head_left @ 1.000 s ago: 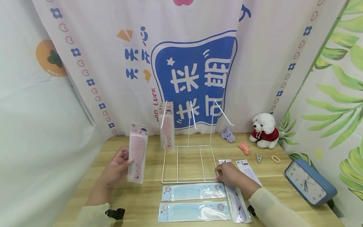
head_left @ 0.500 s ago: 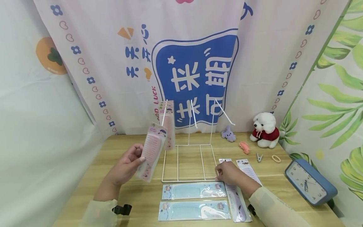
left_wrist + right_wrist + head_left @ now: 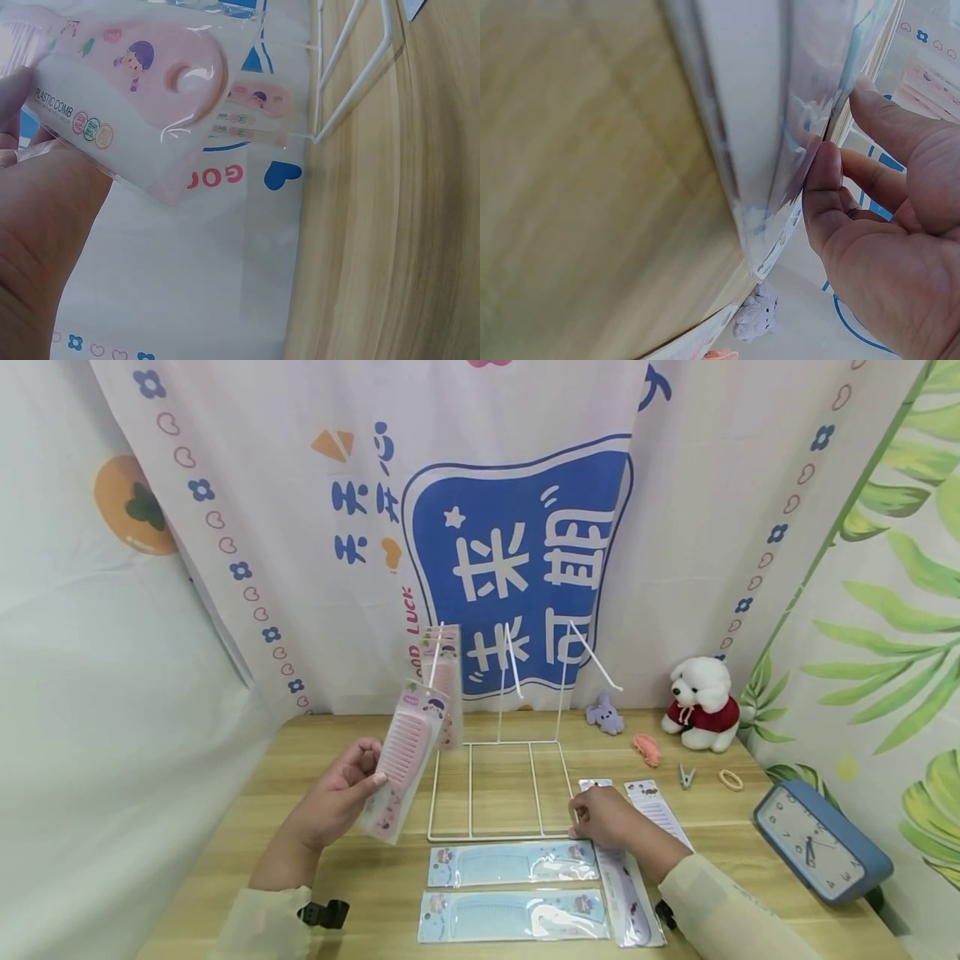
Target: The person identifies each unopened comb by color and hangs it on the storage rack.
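Note:
My left hand (image 3: pixel 337 793) pinches a packaged pink comb (image 3: pixel 405 752) by its lower left edge, thumb in front. The comb is tilted, its card top overlapping the tip of the left hook (image 3: pixel 435 660) in the head view. More packaged pink combs (image 3: pixel 452 714) hang farther back on that hook. In the left wrist view the held pack (image 3: pixel 150 75) shows its pink handle close up. My right hand (image 3: pixel 603 817) grips the front right corner of the white wire rack (image 3: pixel 470 793), thumb and fingers curled there, above a packaged purple comb (image 3: pixel 630 902).
Two packaged blue combs (image 3: pixel 517 917) lie before the rack. Another purple comb (image 3: pixel 660 814) lies to the right. Beyond are a purple plush (image 3: pixel 604 717), coral hair clip (image 3: pixel 647 750), small clip (image 3: pixel 686 777), yellow ring (image 3: pixel 729 780), white toy dog (image 3: pixel 701 702) and blue clock (image 3: pixel 821 842).
My left hand has carried the pink comb rightward to the left hook's tip, and the pack has tilted. The right hand has stayed at the rack's corner.

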A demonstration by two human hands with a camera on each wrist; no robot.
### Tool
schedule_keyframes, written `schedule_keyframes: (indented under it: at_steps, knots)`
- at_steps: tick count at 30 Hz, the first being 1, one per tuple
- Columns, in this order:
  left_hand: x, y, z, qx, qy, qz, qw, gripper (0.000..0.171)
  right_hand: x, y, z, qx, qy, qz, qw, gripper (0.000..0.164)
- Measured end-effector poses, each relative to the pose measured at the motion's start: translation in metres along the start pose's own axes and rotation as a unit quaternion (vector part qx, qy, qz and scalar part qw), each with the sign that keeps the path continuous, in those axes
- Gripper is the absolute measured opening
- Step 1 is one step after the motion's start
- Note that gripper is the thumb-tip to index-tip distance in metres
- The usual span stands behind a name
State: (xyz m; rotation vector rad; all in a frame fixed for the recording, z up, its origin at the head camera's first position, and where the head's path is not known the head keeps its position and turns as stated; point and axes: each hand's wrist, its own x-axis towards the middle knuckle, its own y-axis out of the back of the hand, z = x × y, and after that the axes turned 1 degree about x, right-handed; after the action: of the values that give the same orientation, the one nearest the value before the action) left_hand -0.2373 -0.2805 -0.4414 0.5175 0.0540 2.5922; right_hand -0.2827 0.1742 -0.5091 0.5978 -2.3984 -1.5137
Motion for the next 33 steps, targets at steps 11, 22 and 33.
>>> schedule_keyframes:
  at_steps: [11,22,33]
  knots:
    - [0.005,-0.007,-0.003,0.037,0.067,0.062,0.9952,0.023,-0.001,0.001,-0.001,-0.002,0.007,0.005,1.0,0.049]
    - [0.048,-0.019,0.0,0.075,0.184,0.2,0.9594,0.031,-0.001,0.0,0.001,-0.008,0.01,0.004,1.0,0.05]
    - [0.08,-0.026,-0.023,0.074,0.159,0.27,0.9469,0.027,0.0,-0.001,0.002,-0.003,0.006,0.004,1.0,0.05]
